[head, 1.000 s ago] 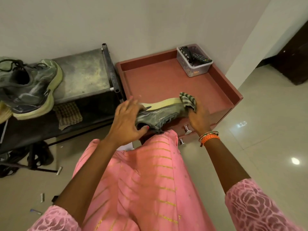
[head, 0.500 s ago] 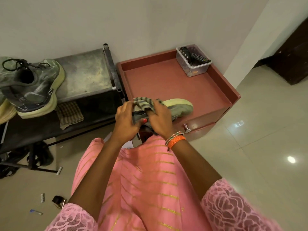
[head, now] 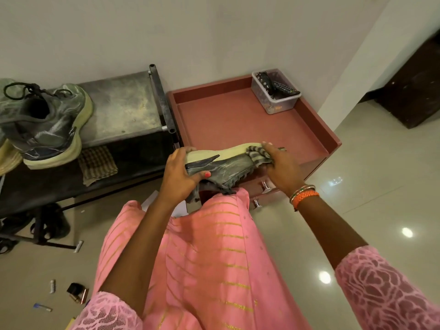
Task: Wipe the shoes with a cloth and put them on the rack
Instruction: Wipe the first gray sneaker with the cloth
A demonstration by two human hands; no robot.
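The left hand [head: 181, 173] grips the heel of a shoe [head: 221, 166] held on its side above the front edge of the red cabinet [head: 238, 125]. The right hand [head: 282, 170] clutches a striped cloth [head: 258, 156] against its toe. A second shoe [head: 45, 125] sits on the rack [head: 123, 110], left of the cabinet.

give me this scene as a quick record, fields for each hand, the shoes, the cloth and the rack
left hand: grips heel end of held shoe
right hand: presses striped cloth on the shoe's toe end
held shoe: on its side, sole away from the person, over the red cabinet's front edge
other shoe: on rack top, left
rack lower shelf: checked cloth
cabinet top: clear tub at back right
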